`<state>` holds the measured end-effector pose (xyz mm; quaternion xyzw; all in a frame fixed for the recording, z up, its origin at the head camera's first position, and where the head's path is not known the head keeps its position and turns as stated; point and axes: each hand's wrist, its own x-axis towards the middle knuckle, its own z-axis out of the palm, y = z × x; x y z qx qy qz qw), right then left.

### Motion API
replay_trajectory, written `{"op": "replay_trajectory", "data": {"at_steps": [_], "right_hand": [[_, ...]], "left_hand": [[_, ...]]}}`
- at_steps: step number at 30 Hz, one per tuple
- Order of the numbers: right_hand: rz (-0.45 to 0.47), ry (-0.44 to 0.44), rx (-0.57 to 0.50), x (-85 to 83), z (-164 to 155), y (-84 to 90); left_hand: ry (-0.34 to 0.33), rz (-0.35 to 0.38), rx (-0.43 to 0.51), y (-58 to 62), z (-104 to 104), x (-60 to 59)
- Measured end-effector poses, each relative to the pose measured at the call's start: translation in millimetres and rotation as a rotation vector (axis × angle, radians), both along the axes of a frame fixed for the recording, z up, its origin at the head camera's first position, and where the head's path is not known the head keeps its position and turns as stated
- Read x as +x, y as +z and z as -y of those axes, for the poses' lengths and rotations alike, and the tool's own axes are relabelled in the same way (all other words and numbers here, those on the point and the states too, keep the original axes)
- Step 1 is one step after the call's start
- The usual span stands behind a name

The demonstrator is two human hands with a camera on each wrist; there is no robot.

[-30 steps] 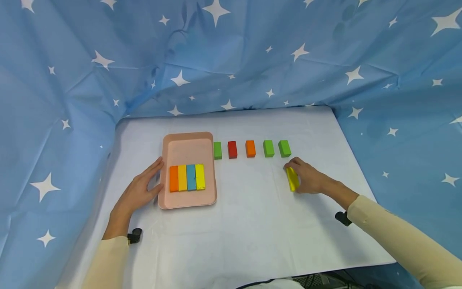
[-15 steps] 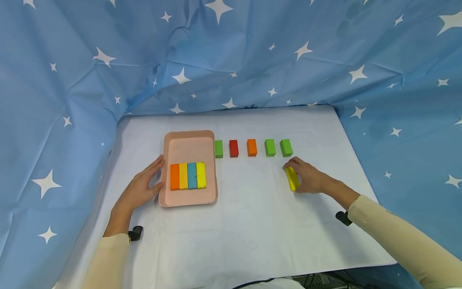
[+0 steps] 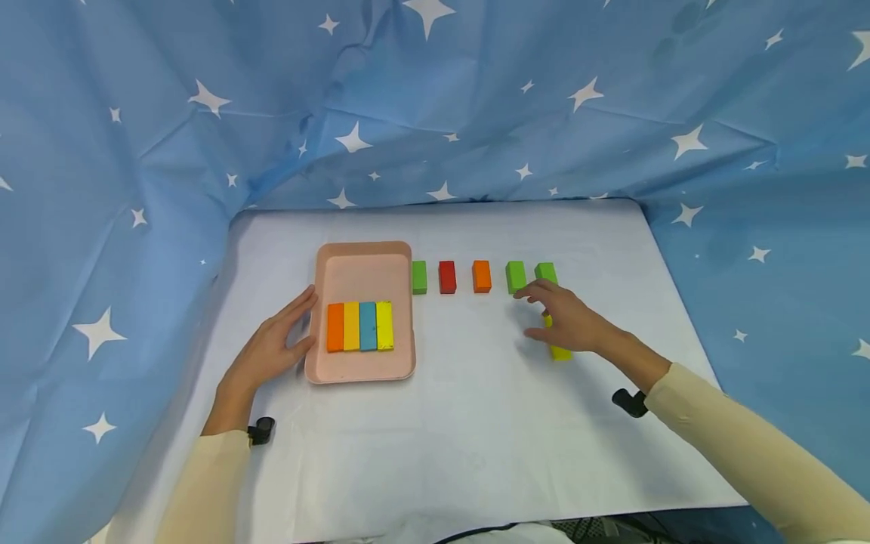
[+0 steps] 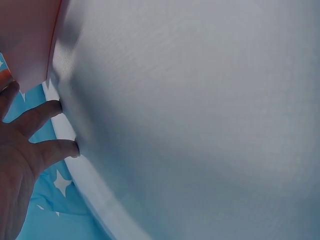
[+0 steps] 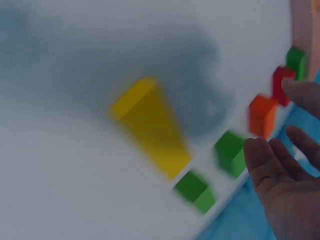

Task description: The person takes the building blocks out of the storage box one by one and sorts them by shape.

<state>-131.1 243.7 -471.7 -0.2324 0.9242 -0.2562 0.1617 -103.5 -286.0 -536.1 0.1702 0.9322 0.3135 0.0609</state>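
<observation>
My left hand (image 3: pixel 275 346) lies flat on the white table, fingers straight against the left wall of the pink tray (image 3: pixel 363 272); its fingers (image 4: pixel 35 150) also show in the left wrist view. The tray holds orange (image 3: pixel 335 327), yellow (image 3: pixel 350 326), blue (image 3: pixel 368 326) and yellow (image 3: pixel 384 325) blocks side by side. My right hand (image 3: pixel 564 321) hovers open with spread fingers over a loose yellow block (image 3: pixel 561 352), holding nothing. That yellow block (image 5: pixel 150 125) appears blurred in the right wrist view, lying free on the table.
A row of blocks stands behind the hand: green (image 3: pixel 419 276), red (image 3: pixel 446 276), orange (image 3: pixel 481 276), green (image 3: pixel 516 276), green (image 3: pixel 546 271). Blue star-patterned cloth (image 3: pixel 435 113) walls the table on three sides. The table's front edge (image 3: pixel 476 521) is close to me.
My right hand has let go of the yellow block, opened and lifted leftward toward the green blocks. The yellow block stays on the table. The left hand has not moved.
</observation>
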Motion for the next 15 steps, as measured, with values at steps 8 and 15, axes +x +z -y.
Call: {"op": "replay_trajectory", "data": {"at_steps": [8,15], "right_hand": [[0.036,0.007,-0.2,-8.8,101,3.5],[0.142,-0.027,-0.219,-15.1,191,-4.4]], "left_hand": [[0.007,0.031,0.003,3.5,2,-1.9],[0.03,0.053,-0.001,3.4,2,-1.9]]}}
